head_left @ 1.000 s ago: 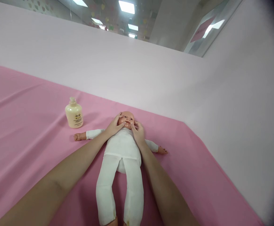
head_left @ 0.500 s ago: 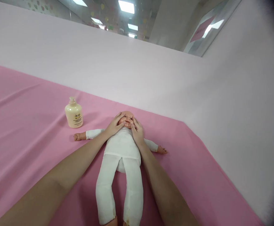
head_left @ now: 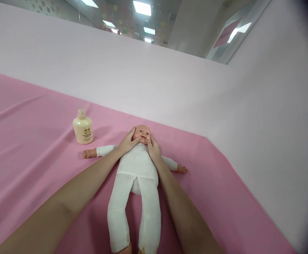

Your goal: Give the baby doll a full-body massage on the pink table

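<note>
A baby doll in a white cloth body lies on its back, its arms spread out and its legs toward me. My left hand rests along the left side of the doll's head, fingers stretched and thumb by the mouth. On the other cheek lies my right hand, also open, its thumb near the mouth corner. The doll's eyes, nose and forehead show between my hands. Both my palms face inward, and the sides of the head are partly hidden behind my fingers.
A cream pump bottle stands upright beyond the doll's left-side arm. Pink cloth with creases covers the table. White walls rise behind and at the right, with a window above.
My fingers have slid off the doll's brow and eye area outward to the sides of its head, uncovering the eyes and forehead. The thumbs stay by the mouth.
</note>
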`<control>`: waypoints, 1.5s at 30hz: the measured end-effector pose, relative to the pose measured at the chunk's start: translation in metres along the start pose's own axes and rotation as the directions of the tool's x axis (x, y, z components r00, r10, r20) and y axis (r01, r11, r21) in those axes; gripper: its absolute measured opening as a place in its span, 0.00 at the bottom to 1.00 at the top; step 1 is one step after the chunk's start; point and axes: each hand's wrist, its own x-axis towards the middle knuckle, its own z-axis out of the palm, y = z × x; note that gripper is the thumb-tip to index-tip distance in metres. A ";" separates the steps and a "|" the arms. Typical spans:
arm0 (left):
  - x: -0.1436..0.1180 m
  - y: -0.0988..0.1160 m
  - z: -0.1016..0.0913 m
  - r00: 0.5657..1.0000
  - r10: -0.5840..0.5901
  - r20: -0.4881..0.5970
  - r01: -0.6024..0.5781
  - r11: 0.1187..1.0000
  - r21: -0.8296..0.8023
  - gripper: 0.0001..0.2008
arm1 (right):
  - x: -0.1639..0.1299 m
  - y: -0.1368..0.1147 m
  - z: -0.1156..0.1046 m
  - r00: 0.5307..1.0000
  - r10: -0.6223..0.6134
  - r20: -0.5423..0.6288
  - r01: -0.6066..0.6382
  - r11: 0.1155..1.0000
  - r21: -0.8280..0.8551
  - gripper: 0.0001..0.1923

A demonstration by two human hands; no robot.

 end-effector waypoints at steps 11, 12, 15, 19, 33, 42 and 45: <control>-0.002 0.004 -0.002 0.991 0.125 0.037 -0.126 0.991 0.036 0.31 | 0.002 0.004 0.001 0.999 -0.040 0.029 0.039 0.999 0.038 0.38; -0.002 0.003 -0.002 0.990 0.137 0.041 -0.138 0.990 0.041 0.30 | 0.002 0.004 0.001 0.998 -0.052 0.033 0.051 0.998 0.047 0.37; -0.001 0.002 -0.003 0.980 0.189 0.063 -0.193 0.979 0.061 0.26 | 0.001 0.003 0.000 0.993 -0.110 0.050 0.107 0.993 0.052 0.35; -0.002 0.003 -0.004 0.972 0.223 0.074 -0.229 0.970 0.081 0.25 | 0.001 -0.001 -0.001 0.982 -0.176 0.068 0.174 0.984 0.033 0.34; 0.002 -0.005 0.000 0.996 -0.074 -0.050 0.079 0.991 0.105 0.35 | 0.005 0.010 0.004 0.999 0.037 0.010 -0.037 0.997 0.063 0.40; 0.005 -0.013 0.003 0.993 -0.080 -0.086 0.089 0.990 0.108 0.38 | 0.006 0.010 0.004 0.999 0.033 0.028 -0.035 0.996 0.080 0.40; 0.005 -0.014 0.004 0.992 -0.081 -0.096 0.090 0.991 0.095 0.38 | 0.006 0.009 0.004 0.999 0.019 0.030 -0.022 0.996 0.085 0.42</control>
